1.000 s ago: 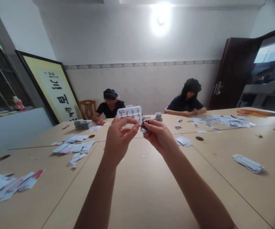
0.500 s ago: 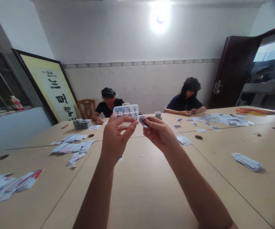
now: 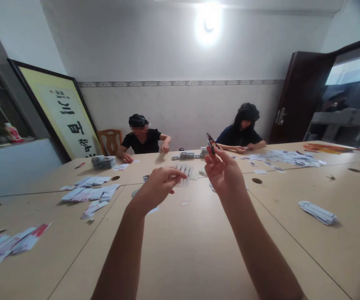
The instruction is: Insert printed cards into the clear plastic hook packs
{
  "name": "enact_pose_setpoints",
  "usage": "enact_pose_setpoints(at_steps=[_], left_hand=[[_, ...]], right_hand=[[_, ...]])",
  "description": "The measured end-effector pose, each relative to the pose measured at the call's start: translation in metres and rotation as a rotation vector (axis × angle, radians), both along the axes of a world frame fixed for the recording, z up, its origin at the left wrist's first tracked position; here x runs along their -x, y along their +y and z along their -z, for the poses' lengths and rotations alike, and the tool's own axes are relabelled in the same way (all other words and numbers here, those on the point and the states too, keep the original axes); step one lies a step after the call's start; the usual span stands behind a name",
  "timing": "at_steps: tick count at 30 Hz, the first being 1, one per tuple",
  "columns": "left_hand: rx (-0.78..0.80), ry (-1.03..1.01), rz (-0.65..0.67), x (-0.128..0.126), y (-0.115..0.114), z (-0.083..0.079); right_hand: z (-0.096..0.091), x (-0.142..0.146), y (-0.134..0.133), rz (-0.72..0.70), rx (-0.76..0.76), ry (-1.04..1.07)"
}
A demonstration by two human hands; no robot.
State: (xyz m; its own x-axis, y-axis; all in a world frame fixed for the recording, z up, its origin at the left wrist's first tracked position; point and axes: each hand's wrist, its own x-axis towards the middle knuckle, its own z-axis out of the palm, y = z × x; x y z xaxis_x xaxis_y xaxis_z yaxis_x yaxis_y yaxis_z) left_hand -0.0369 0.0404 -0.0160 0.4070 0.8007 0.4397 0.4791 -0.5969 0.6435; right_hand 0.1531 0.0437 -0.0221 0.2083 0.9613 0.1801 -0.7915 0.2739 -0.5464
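My left hand [image 3: 161, 185] is low over the middle of the table, its fingers closed at the near edge of a clear plastic case [image 3: 186, 170]. Several small dark slender pieces show inside the case in a row. Whether the case touches the table I cannot tell. Higher up and to the right, my right hand [image 3: 225, 168] pinches a small dark, flat, card-like piece [image 3: 212, 143] between thumb and fingers, tilted upward. Part of a round item shows behind my left wrist, mostly hidden.
Across the table sit two people, one at left [image 3: 142, 135], one at right [image 3: 242, 129]. Grey stacks [image 3: 103, 162] stand near the left person. Paper slips [image 3: 89, 189] lie at left, a loose paper pile [image 3: 289, 157] at right, and a folded bundle [image 3: 317, 212] nearer.
My left hand has lowered the clear case toward the table and tilted it. My right hand has moved right, away from it, raising the dark piece. The left person's arm now shows.
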Motion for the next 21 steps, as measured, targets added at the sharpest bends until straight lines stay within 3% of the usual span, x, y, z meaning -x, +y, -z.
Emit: enact_pose_setpoints(at_steps=[4, 10, 16, 21], left_hand=[[0.080, 0.072, -0.050, 0.001, 0.008, 0.007], [0.086, -0.087, 0.000, 0.002, 0.010, -0.001], [0.157, -0.451, 0.076, -0.001, 0.002, -0.007], [0.138, -0.525, 0.151, -0.006, -0.008, -0.011]], right_hand=[[-0.001, -0.003, 0.002, -0.011, 0.112, 0.093], [-0.005, -0.001, -0.005, -0.022, 0.078, 0.130], [-0.005, 0.008, -0.013, 0.172, -0.185, -0.152], [-0.005, 0.012, -0.022, 0.353, -0.402, -0.482]])
